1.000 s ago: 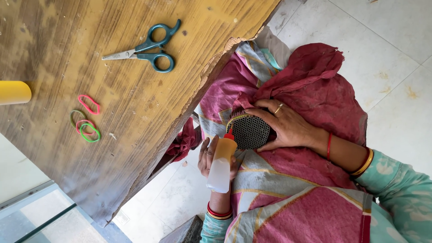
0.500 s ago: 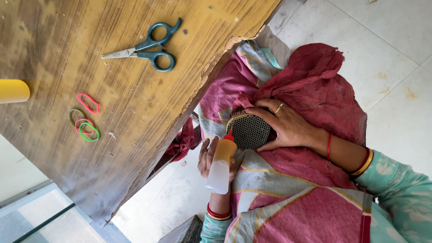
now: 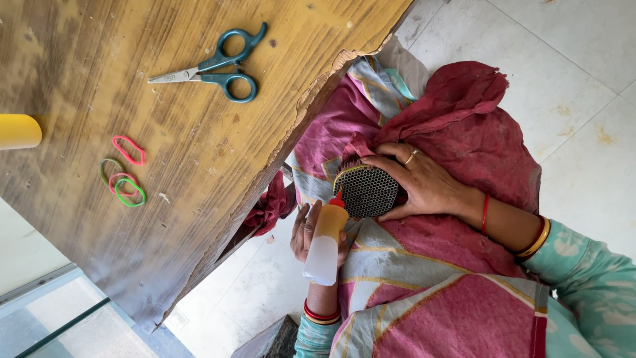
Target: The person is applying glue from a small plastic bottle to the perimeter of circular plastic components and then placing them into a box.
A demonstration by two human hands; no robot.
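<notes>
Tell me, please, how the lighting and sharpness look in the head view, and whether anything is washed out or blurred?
Head view: soft, even daylight, no hard shadows; the scissors, rubber bands and mesh object are sharp; the pale floor tiles look bright but keep detail; the frame is rotated.

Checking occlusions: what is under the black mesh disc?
Pink patterned cloth lies beneath the mesh disc, held by the right hand; a bottle tip meets its rim. Its underside is covered.

Odds and ends on a worn wooden desk

The scratched brown wooden desk [image 3: 199, 132] with a chipped edge carries teal-handled metal scissors [image 3: 213, 65] toward the far side, red and green rubber bands [image 3: 124, 174] lying together to the left, and a yellow rounded object [image 3: 18, 131] at the far left edge; pale floor tiles [image 3: 563, 73] lie to the right.
</notes>
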